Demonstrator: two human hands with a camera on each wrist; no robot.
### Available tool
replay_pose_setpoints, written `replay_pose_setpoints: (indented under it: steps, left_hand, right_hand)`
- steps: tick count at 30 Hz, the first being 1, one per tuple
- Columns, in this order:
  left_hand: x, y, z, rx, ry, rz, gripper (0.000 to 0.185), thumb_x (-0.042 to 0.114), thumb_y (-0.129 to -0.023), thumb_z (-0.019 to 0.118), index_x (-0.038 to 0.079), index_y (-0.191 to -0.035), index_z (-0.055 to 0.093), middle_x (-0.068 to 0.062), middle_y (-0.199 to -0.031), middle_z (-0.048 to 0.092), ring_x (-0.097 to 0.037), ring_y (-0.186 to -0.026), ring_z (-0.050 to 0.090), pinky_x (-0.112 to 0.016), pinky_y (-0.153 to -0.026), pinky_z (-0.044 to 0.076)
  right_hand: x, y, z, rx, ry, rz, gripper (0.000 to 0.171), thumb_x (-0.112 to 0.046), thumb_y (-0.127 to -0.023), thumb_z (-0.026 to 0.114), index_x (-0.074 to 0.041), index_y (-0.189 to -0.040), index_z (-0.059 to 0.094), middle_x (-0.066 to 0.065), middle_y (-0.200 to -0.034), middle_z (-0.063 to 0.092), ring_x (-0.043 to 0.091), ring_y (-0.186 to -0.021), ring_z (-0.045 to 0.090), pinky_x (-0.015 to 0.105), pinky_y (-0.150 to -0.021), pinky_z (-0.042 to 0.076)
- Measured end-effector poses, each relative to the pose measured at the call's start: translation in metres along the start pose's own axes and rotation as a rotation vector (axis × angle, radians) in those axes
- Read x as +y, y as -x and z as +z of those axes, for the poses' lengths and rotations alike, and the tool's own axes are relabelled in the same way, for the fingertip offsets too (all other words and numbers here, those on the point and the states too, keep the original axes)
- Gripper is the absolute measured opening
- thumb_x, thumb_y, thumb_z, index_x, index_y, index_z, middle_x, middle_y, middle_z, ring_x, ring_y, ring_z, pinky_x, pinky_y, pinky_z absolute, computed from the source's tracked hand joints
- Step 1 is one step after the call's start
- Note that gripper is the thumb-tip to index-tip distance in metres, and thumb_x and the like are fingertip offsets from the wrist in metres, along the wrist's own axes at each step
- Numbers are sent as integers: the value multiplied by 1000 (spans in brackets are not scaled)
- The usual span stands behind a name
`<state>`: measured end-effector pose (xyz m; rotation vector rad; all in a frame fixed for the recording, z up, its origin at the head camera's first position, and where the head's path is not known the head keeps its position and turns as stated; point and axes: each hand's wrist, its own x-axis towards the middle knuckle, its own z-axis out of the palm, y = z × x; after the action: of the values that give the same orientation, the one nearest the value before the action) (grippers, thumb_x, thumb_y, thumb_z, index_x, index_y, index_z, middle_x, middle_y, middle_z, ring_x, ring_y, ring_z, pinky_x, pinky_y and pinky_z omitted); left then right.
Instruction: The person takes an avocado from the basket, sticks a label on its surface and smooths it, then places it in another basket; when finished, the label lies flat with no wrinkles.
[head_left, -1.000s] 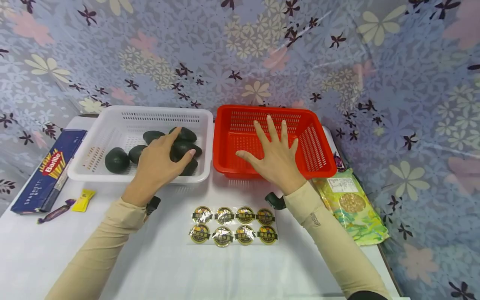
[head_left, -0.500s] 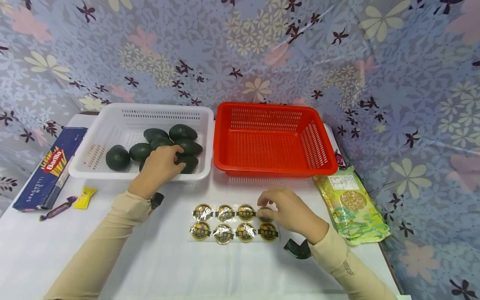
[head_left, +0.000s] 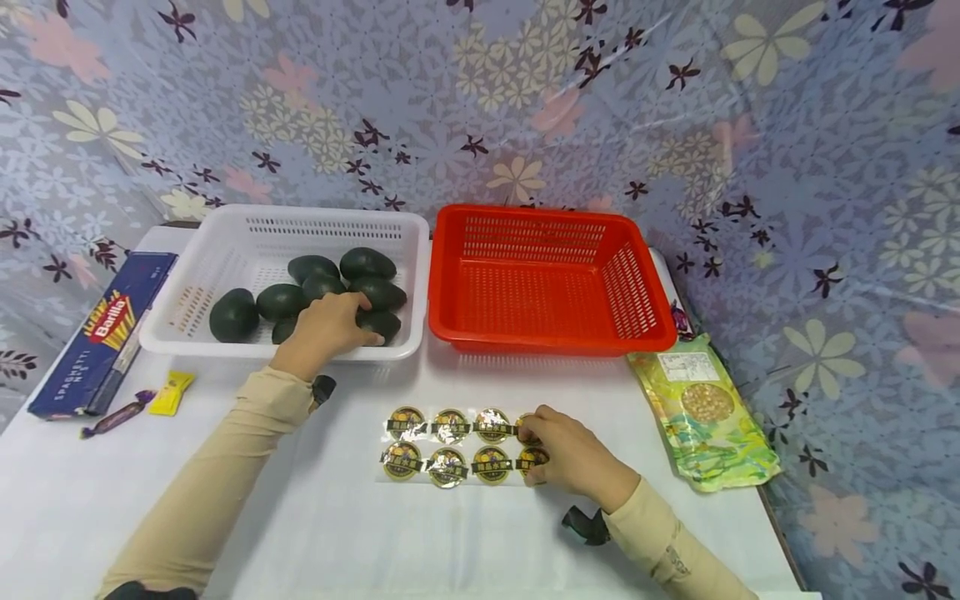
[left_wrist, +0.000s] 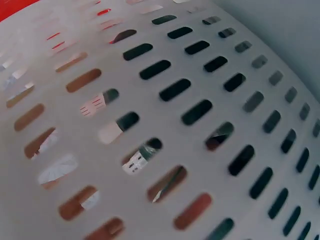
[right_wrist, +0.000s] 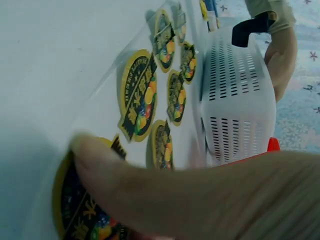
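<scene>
In the head view, my left hand (head_left: 326,329) reaches into the white basket (head_left: 281,352). Its thumb and fingers curl round an avocado (head_left: 386,325) at the front right. Several other dark green avocados (head_left: 366,263) lie beside and behind it. The left wrist view is filled by the slotted basket wall (left_wrist: 150,120), with bits of hand and dark green behind the slots. My right hand (head_left: 573,454) bends over the right end of a sheet of round fruit stickers (head_left: 492,465). In the right wrist view its thumb (right_wrist: 95,160) rests on a sticker (right_wrist: 75,200); the other fingertips are hidden.
A red basket (head_left: 551,343) stands right of the white one. At the left lie a blue spaghetti box (head_left: 105,333), a purple-wrapped candy (head_left: 117,414) and a yellow-wrapped candy (head_left: 172,392). A yellow-green bag (head_left: 705,417) lies at the right edge of the white table.
My right hand has come down from over the red basket to the stickers, its spread fingers now bent. My left fingers have closed round the front right avocado.
</scene>
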<state>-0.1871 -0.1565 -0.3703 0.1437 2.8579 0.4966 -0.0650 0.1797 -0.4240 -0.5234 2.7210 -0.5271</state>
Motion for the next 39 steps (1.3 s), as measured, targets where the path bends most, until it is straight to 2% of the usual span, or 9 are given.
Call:
replay_pose_setpoints:
  steps: [7, 18, 24, 28, 33, 36, 39]
  left_hand:
    - [1, -3, 0, -33, -14, 4, 67, 35, -83, 81, 5, -138, 56, -29, -138, 58, -54, -125, 53, -66, -99, 45]
    - [1, -3, 1, -53, -16, -6, 63, 32, -84, 79, 6, -137, 57, -31, -136, 58, -54, -123, 54, -66, -96, 47]
    - [1, -7, 2, -80, -40, 35, 63, 33, -83, 80, 3, -135, 59, -26, -136, 60, -52, -124, 54, -65, -100, 46]
    - [0, -13, 1, -134, -60, 48, 63, 34, -83, 79, 3, -134, 58, -25, -137, 59, -50, -124, 55, -64, -101, 46]
    - [-1, -18, 0, -196, -64, 43, 64, 36, -85, 77, 6, -137, 55, -27, -140, 56, -51, -126, 53, -63, -104, 44]
    - [-3, -20, 1, -210, -69, 54, 63, 36, -86, 76, 7, -138, 54, -28, -140, 55, -52, -127, 52, -64, -103, 44]
    - [-5, -19, 2, -190, -52, 56, 64, 36, -85, 76, 6, -137, 55, -27, -139, 57, -51, -125, 53, -64, -102, 45]
  right_hand:
    - [0, 2, 4, 5, -7, 36, 41, -13, -69, 91, -11, -103, 68, -2, -94, 57, 13, -83, 51, 38, -79, 49]
    - [2, 3, 4, 13, -26, -35, 33, -11, -72, 89, -13, -96, 65, -5, -90, 58, 11, -81, 52, 33, -75, 47]
    - [4, 1, 5, 14, -30, -31, 33, -14, -71, 90, -15, -89, 62, -5, -84, 52, 10, -78, 46, 28, -71, 41]
    - [8, -3, 8, -6, -52, -7, 35, -18, -70, 91, -17, -83, 58, -5, -84, 49, 10, -78, 45, 27, -72, 40]
    - [14, -9, 6, -51, -139, 19, 37, -17, -69, 92, -17, -77, 57, -4, -84, 48, 11, -78, 47, 26, -73, 40]
    - [18, -12, 2, -80, -168, -2, 35, -16, -69, 92, -17, -74, 57, -3, -83, 48, 11, -76, 47, 25, -70, 39]
    - [23, -15, -1, -99, -185, -63, 33, -14, -70, 91, -16, -71, 58, -2, -80, 49, 10, -74, 47, 23, -68, 40]
